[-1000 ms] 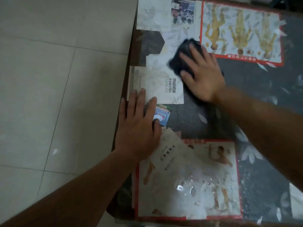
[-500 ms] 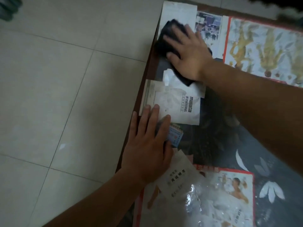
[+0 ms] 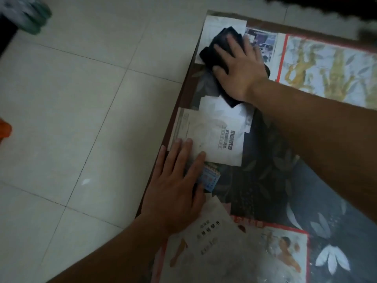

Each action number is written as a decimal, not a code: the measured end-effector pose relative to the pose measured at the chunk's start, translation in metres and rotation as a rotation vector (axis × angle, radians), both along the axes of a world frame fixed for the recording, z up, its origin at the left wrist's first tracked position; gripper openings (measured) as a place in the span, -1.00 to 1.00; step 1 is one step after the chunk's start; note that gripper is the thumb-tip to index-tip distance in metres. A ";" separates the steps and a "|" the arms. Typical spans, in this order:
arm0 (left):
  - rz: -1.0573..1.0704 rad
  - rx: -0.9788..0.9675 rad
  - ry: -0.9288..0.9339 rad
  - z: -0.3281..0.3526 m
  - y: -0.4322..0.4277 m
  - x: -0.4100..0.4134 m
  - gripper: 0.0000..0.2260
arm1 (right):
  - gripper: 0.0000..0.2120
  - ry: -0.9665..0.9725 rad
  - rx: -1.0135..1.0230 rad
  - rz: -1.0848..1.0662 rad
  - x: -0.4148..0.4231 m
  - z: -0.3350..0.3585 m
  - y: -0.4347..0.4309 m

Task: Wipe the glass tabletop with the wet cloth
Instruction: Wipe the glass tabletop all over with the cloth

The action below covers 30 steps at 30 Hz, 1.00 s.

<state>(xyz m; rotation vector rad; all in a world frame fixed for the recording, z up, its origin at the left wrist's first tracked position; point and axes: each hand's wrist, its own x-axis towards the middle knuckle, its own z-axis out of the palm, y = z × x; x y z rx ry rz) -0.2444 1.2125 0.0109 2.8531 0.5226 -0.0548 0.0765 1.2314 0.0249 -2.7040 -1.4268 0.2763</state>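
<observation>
The right hand [image 3: 239,68] lies flat on a dark cloth [image 3: 221,38], fingers straight and spread, pressing it down on the glass top of the desk [image 3: 265,172]. The cloth sits near the far left corner of the desk, close to the wooden edge. It covers part of a white sheet [image 3: 214,22] under the glass, and a corner of the cloth sticks out below the heel of the hand. The left hand [image 3: 176,190] rests palm down on the near left edge of the desk, fingers straight and close together, holding nothing. Its fingertips lie over the lower corner of a white leaflet [image 3: 220,139] printed with the word "malata", and the hand hides part of a small blue card [image 3: 211,180]. All the papers lie beneath the glass, on a dark cover with a leaf pattern. A red-bordered print [image 3: 330,66] with yellowish figures lies to the right of the cloth, and a second red-bordered picture [image 3: 281,254] lies at the near side. Pale floor tiles [image 3: 81,103] fill the left of the view.
</observation>
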 end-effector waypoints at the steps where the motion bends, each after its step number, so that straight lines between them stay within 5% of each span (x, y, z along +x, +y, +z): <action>1: 0.000 0.002 0.008 0.001 0.001 0.000 -0.43 | -0.41 0.010 0.017 -0.020 -0.009 -0.002 -0.005; 7: 0.000 0.000 0.015 0.005 -0.001 -0.001 -0.41 | -0.45 0.007 0.049 0.414 -0.094 -0.004 -0.138; 13: 0.005 0.018 0.017 0.004 0.001 -0.001 -0.40 | -0.38 0.056 -0.001 -0.205 -0.019 0.001 -0.122; 20: 0.011 -0.009 -0.032 0.010 -0.004 0.001 -0.41 | -0.46 0.025 0.045 0.242 -0.171 -0.005 -0.194; 26: 0.032 -0.064 -0.177 0.015 -0.006 -0.005 -0.54 | -0.42 0.077 0.025 -0.261 -0.106 -0.003 -0.159; 30: 0.016 -0.039 -0.157 0.026 -0.013 -0.029 -0.61 | -0.42 0.008 0.080 -0.038 -0.203 -0.004 -0.193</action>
